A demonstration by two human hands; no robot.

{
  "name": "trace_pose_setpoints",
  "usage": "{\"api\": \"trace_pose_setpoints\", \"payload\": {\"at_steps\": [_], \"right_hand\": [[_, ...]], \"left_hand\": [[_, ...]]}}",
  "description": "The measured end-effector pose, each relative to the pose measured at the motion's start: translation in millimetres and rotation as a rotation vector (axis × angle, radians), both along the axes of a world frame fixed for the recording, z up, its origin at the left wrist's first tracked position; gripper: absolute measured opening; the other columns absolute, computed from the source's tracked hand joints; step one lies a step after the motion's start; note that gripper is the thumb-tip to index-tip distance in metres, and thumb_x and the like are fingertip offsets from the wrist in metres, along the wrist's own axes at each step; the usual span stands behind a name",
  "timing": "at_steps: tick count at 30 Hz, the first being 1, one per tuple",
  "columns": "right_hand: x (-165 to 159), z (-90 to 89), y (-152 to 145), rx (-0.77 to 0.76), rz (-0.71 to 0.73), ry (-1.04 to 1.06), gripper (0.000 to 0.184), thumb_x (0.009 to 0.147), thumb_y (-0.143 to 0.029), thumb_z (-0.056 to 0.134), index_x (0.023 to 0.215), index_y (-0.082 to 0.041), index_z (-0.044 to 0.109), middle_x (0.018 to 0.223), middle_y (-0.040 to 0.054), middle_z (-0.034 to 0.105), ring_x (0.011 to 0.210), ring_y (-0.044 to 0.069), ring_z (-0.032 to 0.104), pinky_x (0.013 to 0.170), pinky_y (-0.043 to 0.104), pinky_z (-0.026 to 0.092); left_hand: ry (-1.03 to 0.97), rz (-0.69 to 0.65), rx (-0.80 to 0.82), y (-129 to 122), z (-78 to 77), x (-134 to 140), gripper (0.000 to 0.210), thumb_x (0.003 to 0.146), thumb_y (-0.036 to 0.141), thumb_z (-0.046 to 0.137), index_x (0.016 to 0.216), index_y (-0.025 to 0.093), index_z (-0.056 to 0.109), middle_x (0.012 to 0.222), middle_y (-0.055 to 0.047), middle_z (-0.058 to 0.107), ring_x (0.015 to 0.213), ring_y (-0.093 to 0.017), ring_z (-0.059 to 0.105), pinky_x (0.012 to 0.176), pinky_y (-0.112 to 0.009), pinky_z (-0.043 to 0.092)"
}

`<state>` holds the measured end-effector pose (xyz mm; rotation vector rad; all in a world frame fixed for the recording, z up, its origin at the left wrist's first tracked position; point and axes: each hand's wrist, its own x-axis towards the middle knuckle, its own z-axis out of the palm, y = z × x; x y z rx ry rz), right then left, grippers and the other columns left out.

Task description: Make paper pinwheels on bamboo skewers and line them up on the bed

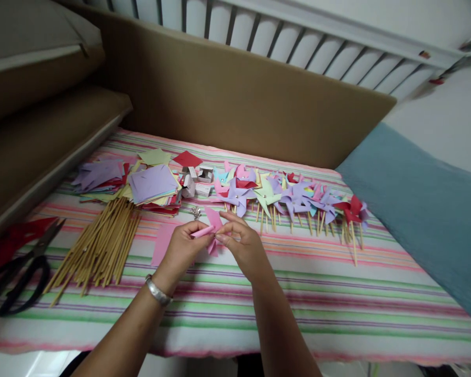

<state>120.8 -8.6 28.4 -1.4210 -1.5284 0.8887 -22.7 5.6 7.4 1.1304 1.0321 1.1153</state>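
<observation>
The folded pink paper (215, 220) could spring open or tear at its middle — likely if the left hand (185, 245), pinching one curled flap between thumb and finger, slackens, or if the right hand (241, 242), its thumb and fingertips closed at the paper's centre, pushes too hard. It sits between the two hands, above the striped cloth (337, 298) and just beside a flat pink sheet (163, 243) — plain pink, thin-looking, with pointed flaps standing out, its centre partly hidden by fingers.
</observation>
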Motion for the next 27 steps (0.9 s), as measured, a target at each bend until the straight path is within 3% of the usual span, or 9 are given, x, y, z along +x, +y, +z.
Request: {"api": "trace_pose_setpoints", "payload": {"at_steps": [4,12,20,27], "right_hand": [[1.1,0.1,0.7,-0.005,0.007,0.049,0.002,0.067,-0.020,0.065,0.067,-0.021,0.067,0.101,0.0068,0.066,0.112,0.023,0.052,0.097,0.037,0.035],[4.9,-3.6,2.4,0.006,0.048,0.118,0.002,0.064,-0.021,0.067,0.063,-0.020,0.066,0.076,0.0025,0.063,0.077,0.018,0.059,0.075,0.031,0.045],[2.7,-8.1,2.9,-0.040,-0.012,0.123,0.007,0.064,-0.024,0.066,0.061,-0.019,0.064,0.068,0.0012,0.062,0.069,0.016,0.057,0.067,0.028,0.045],[2.1,-7.7,2.5,-0.113,-0.020,0.180,0.009,0.062,-0.025,0.068,0.061,-0.017,0.064,0.066,0.0013,0.064,0.066,0.016,0.057,0.065,0.028,0.044]], "left_hand": [[-0.046,-0.028,-0.014,0.7,-2.8,-1.1,0.006,0.066,0.021,0.066,0.066,0.015,0.065,0.058,0.002,0.057,0.058,-0.011,0.049,0.060,-0.022,0.037],[-0.089,-0.080,-0.102,-0.6,-1.2,-2.2,0.009,0.062,0.022,0.069,0.066,0.014,0.066,0.061,0.001,0.060,0.059,-0.011,0.050,0.060,-0.023,0.038],[-0.128,-0.024,-0.179,1.7,-9.5,0.6,0.014,0.057,0.023,0.074,0.065,0.015,0.066,0.059,0.003,0.059,0.055,-0.010,0.050,0.057,-0.022,0.037],[-0.135,-0.018,-0.195,-0.2,-6.8,0.7,0.012,0.058,0.020,0.072,0.067,0.014,0.067,0.061,0.001,0.061,0.057,-0.011,0.052,0.058,-0.022,0.039]]}}
